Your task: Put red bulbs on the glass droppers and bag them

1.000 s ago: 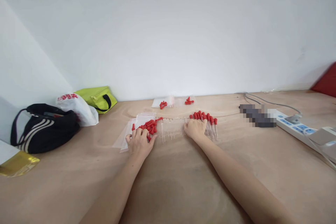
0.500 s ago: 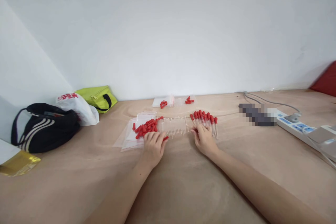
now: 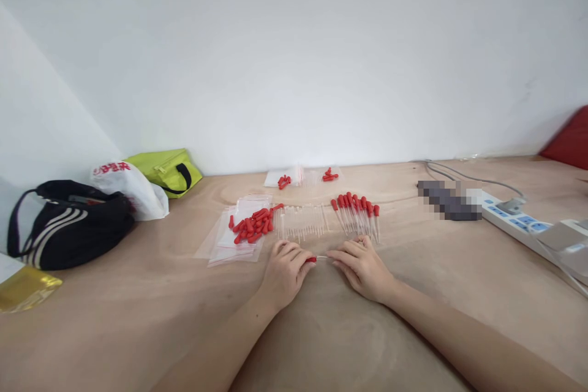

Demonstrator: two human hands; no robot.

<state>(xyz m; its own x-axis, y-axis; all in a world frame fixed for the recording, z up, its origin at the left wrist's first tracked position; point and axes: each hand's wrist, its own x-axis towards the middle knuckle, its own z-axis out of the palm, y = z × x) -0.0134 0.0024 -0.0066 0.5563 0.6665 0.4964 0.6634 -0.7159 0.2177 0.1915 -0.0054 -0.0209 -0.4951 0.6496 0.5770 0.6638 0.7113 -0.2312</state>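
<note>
My left hand (image 3: 285, 271) is closed on a red rubber bulb (image 3: 311, 259), its end poking out past the fingertips. Facing it, my right hand (image 3: 362, 266) pinches a thin clear glass tube (image 3: 322, 257). The tube's end meets the bulb or lies just short of it; I cannot tell which. Beyond the hands lies a row of bare glass tubes (image 3: 301, 222). A heap of loose red bulbs (image 3: 252, 226) rests on clear zip bags (image 3: 225, 248) to the left. On the right, several droppers with red bulbs (image 3: 356, 205) lie side by side.
Two small bags with red bulbs (image 3: 284, 182) (image 3: 329, 176) lie near the wall. Far left are a black bag (image 3: 82, 226), a white plastic bag (image 3: 138, 190) and a lime-green bag (image 3: 168, 171). A power strip (image 3: 509, 217) with cables sits at the right.
Both hands have come nearer to me and towards each other. My right hand has left the tubes and droppers with a glass tube, now lined up with the bulb in my left hand.
</note>
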